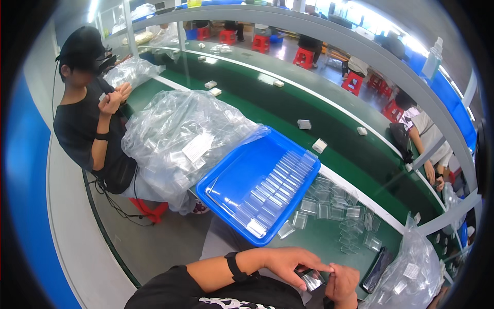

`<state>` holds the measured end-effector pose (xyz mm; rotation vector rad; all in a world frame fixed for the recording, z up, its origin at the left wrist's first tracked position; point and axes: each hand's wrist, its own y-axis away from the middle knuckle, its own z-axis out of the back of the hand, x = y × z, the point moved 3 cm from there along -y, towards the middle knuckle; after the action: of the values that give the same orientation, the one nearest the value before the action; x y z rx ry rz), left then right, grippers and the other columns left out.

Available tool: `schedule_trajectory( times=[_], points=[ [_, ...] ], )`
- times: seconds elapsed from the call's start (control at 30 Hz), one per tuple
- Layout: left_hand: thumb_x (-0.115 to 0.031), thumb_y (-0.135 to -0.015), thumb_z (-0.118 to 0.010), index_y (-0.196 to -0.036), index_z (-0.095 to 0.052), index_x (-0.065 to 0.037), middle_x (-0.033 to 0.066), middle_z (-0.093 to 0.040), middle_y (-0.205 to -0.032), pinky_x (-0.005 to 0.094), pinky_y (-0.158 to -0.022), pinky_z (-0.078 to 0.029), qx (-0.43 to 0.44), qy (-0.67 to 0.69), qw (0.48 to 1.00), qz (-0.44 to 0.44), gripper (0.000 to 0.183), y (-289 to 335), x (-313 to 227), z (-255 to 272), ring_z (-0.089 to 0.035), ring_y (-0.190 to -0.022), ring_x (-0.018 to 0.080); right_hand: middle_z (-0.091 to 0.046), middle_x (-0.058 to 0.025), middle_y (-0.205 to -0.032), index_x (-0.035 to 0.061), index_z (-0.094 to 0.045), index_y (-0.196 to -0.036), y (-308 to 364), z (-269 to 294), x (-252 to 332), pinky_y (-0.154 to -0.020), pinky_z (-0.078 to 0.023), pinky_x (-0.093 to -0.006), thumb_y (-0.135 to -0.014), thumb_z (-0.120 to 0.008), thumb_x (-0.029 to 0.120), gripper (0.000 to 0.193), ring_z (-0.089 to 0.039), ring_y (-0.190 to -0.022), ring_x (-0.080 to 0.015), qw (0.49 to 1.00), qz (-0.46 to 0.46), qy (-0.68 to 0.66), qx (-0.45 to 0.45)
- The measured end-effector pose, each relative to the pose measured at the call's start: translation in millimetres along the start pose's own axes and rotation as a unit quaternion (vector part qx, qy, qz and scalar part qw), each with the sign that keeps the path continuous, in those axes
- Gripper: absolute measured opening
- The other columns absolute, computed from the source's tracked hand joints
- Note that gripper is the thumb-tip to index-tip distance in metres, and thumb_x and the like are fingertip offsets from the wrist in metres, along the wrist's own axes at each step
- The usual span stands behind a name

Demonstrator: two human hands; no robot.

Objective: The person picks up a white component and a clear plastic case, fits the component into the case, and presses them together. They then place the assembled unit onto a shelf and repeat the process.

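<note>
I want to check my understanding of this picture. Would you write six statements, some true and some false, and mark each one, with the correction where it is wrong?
1. The left hand holds a clear piece. True.
2. The right hand is far from the left hand. False: the right hand is close beside it.
3. More clear pieces lie in the tray. True.
4. The tray is red. False: the tray is blue.
5. A black band is around the left wrist. True.
6. The stools are green. False: the stools are red.
</note>
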<state>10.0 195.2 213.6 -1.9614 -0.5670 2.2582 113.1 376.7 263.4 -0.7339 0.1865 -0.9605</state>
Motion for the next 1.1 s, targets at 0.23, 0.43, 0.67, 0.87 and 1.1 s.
schedule_trajectory(
  times=[0.23,0.43,0.67,0.87,1.1],
  points=[
    [-0.023,-0.083,-0.081,-0.163,-0.035,-0.015,0.009,-0.063,-0.114,0.0309,-0.074,-0.049,-0.009,0.024,1.0,0.01,0.093,6.7,-9.7,-4.6,-0.054,-0.077,0.018,-0.07,-0.0111,-0.071,-0.0011,-0.071,-0.097,-12.2,2.6,8.4,-0.054,-0.046,-0.0325,-0.085,-0.064,-0.002,0.014,-0.063,-0.054,-0.0201,0.999,-0.04,0.006,0.014],
    [-0.021,-0.082,-0.081,-0.164,-0.031,-0.013,0.0091,-0.063,-0.114,0.0296,-0.071,-0.05,-0.061,-0.035,0.997,-0.03,0.096,25.0,-45.8,-1.9,-0.057,-0.078,0.018,-0.073,-0.0116,-0.077,0.0035,-0.075,-0.099,-27.9,7.6,20.0,-0.061,-0.054,-0.0362,-0.094,-0.063,0.01,0.015,-0.07,-0.064,-0.027,0.983,-0.18,0.044,0.007],
    [-0.024,-0.088,-0.08,-0.147,-0.057,-0.006,0.0121,-0.067,-0.117,0.0325,-0.076,-0.053,-0.237,-0.167,0.956,-0.05,0.066,96.0,-91.8,46.7,-0.065,-0.089,0.0221,-0.076,-0.0108,-0.082,-0.0072,-0.074,-0.113,-66.7,34.1,4.0,-0.054,-0.049,-0.025,-0.103,-0.059,0.005,0.021,-0.059,-0.058,-0.0082,0.949,-0.296,-0.099,0.032],
    [-0.024,-0.081,-0.084,-0.131,-0.068,-0.005,0.0132,-0.071,-0.108,0.0373,-0.078,-0.056,-0.418,-0.47,0.777,0.02,0.055,142.0,-103.9,90.7,-0.069,-0.093,0.0304,-0.067,-0.0077,-0.063,-0.0014,-0.067,-0.075,-117.4,60.3,-6.9,-0.042,-0.038,-0.025,-0.088,-0.073,0.006,0.016,-0.054,-0.042,-0.0108,0.938,-0.309,-0.158,0.009],
    [-0.026,-0.079,-0.084,-0.124,-0.071,-0.004,0.0121,-0.071,-0.105,0.0384,-0.076,-0.056,-0.445,-0.552,0.69,0.144,0.052,153.6,-87.3,119.9,-0.069,-0.088,0.0298,-0.063,-0.0009,-0.06,0.006,-0.068,-0.08,-312.6,12.8,-31.4,-0.043,-0.033,-0.0201,-0.088,-0.08,0.023,0.023,-0.05,-0.046,-0.0046,0.888,-0.316,-0.312,0.117]
  ],
)
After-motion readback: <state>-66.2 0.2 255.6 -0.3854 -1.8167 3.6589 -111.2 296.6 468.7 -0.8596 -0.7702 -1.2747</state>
